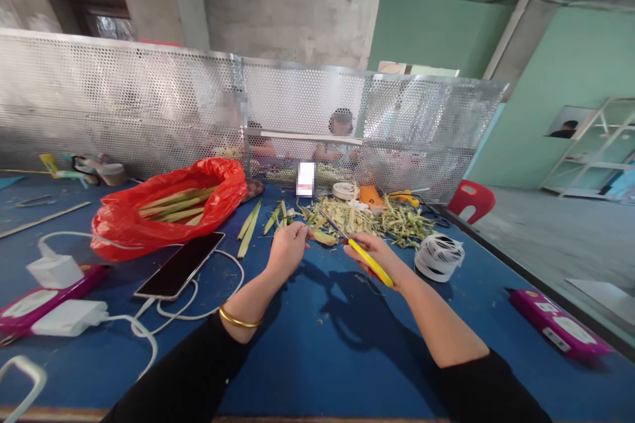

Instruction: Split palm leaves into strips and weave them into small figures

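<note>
My right hand [372, 256] is closed around a tool with a yellow handle [373, 263]. Its narrow metal end [333, 223] points forward and left; whether it is scissors or another tool I cannot tell. To its left, my left hand [289, 251] is closed in a pinch, and what lies between the fingertips is too small to make out. A pale yellow-green husk piece [325, 238] lies just beyond the fingertips. Behind both hands spreads a heap of pale and green plant scraps [352, 215]. Several green leaf strips [251, 228] lie to the left.
A red plastic bag [119, 228] of long green stalks stands left. Near it lie a phone [181, 268], white chargers [69, 317] and cables. A white roll [439, 256] and purple power strip [560, 324] sit right. A perforated metal screen [302, 99] closes the back, with people behind it.
</note>
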Available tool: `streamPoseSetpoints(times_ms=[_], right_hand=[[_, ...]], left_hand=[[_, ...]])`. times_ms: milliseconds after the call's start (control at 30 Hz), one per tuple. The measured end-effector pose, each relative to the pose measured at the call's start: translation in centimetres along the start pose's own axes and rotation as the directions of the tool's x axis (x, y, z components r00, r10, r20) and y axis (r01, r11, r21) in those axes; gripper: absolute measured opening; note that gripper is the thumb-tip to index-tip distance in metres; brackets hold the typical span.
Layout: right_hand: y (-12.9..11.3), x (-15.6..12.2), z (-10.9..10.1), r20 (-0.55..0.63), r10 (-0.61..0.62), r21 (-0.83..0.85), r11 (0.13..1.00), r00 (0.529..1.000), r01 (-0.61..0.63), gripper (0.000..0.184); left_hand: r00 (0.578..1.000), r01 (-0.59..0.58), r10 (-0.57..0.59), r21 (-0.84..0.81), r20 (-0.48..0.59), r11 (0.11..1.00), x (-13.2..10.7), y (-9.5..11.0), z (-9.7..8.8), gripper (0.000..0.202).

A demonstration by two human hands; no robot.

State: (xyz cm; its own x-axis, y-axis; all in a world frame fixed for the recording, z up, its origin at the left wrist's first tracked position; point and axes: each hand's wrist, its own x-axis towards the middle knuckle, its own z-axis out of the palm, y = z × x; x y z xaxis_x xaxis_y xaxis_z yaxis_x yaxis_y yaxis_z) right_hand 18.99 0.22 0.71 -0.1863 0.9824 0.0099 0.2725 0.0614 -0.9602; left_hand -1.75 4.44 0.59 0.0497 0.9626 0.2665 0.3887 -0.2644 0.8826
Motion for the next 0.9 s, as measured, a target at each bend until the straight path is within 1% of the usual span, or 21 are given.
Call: streamPoseSetpoints(times_ms=[100, 167, 267, 367, 400, 433, 500, 533, 567, 667, 700, 733, 767, 800, 833, 867, 900], right_hand=[[0.1, 0.0, 0.1, 0.002, -0.017, -0.005, 1.000, 1.000, 0.017, 0.040], [0.2, 0.2, 0.2, -0.026, -0.020, -0.034, 0.999, 0.999, 0.019, 0.041], [0.3, 0.4, 0.3, -0.123, -0.051, -0.199, 0.980, 0.991, 0.026, 0.043], [0.3, 0.6, -0.1, -0.237, -0.129, -0.371, 0.928, 0.963, 0.033, 0.036], [0.4, 0.7, -0.3, -0.279, -0.152, -0.455, 0.891, 0.948, 0.009, 0.033], [0.5, 0.7, -0.6, -0.317, -0.168, -0.554, 0.832, 0.934, -0.038, 0.029], [1.0, 0.8, -1.2, -0.374, -0.193, -0.740, 0.651, 0.907, -0.166, 0.022], [1.3, 0.8, -1.5, -0.388, -0.195, -0.795, 0.566, 0.901, -0.219, 0.021], [1.5, 0.8, -1.7, -0.392, -0.191, -0.821, 0.514, 0.900, -0.249, 0.022], [1.4, 0.6, -1.8, -0.395, -0.200, -0.828, 0.499, 0.897, -0.254, 0.020], [1.1, 0.4, -1.6, -0.398, -0.219, -0.826, 0.508, 0.891, -0.245, 0.019], [0.7, 0.3, -1.2, -0.400, -0.238, -0.801, 0.559, 0.885, -0.212, 0.020], [0.3, 0.2, -0.7, -0.398, -0.250, -0.758, 0.632, 0.883, -0.162, 0.024], [-0.1, 0.0, -0.1, -0.387, -0.256, -0.618, 0.785, 0.886, -0.043, 0.028], [-0.5, -0.1, 0.6, -0.364, -0.236, -0.395, 0.915, 0.901, 0.080, 0.030], [-0.7, -0.2, 1.3, -0.318, -0.210, -0.179, 0.971, 0.925, 0.159, 0.029], [-0.9, -0.2, 1.9, -0.290, -0.208, -0.020, 0.977, 0.934, 0.211, 0.026]], left_hand=[[1.000, 0.010, -0.010, -0.016, 0.002, 1.000, 0.1, 0.0, 0.0, 0.024], [1.000, 0.021, -0.021, -0.034, 0.003, 0.999, 0.1, 0.0, 0.0, 0.023], [0.999, 0.044, -0.044, -0.069, 0.003, 0.997, 0.2, -0.1, 0.0, 0.022], [0.997, 0.075, -0.075, -0.118, 0.010, 0.990, 0.1, 0.2, -0.1, 0.020], [0.996, 0.087, -0.085, -0.138, 0.019, 0.987, 0.0, 0.4, -0.1, 0.020], [0.995, 0.097, -0.093, -0.162, 0.032, 0.982, -0.1, 0.7, -0.2, 0.019], [0.992, 0.116, -0.103, -0.213, 0.070, 0.970, -0.4, 1.3, -0.4, 0.019], [0.990, 0.124, -0.104, -0.236, 0.094, 0.964, -0.6, 1.7, -0.5, 0.019], [0.987, 0.134, -0.105, -0.260, 0.120, 0.956, -0.8, 2.0, -0.6, 0.019], [0.969, 0.190, -0.117, -0.353, 0.219, 0.916, -1.4, 2.7, -0.6, 0.017], [0.960, 0.211, -0.118, -0.383, 0.253, 0.899, -1.6, 2.8, -0.4, 0.017], [0.952, 0.229, -0.116, -0.407, 0.284, 0.884, -1.8, 2.8, -0.2, 0.017], [0.944, 0.244, -0.113, -0.421, 0.311, 0.874, -2.0, 2.8, 0.1, 0.017], [0.936, 0.253, -0.109, -0.424, 0.334, 0.870, -2.3, 2.8, 0.4, 0.018], [0.928, 0.261, -0.105, -0.422, 0.358, 0.868, -2.6, 2.8, 0.8, 0.018], [0.919, 0.270, -0.103, -0.419, 0.381, 0.867, -2.9, 2.9, 1.1, 0.018], [0.910, 0.281, -0.102, -0.416, 0.402, 0.865, -3.1, 3.0, 1.3, 0.018]])
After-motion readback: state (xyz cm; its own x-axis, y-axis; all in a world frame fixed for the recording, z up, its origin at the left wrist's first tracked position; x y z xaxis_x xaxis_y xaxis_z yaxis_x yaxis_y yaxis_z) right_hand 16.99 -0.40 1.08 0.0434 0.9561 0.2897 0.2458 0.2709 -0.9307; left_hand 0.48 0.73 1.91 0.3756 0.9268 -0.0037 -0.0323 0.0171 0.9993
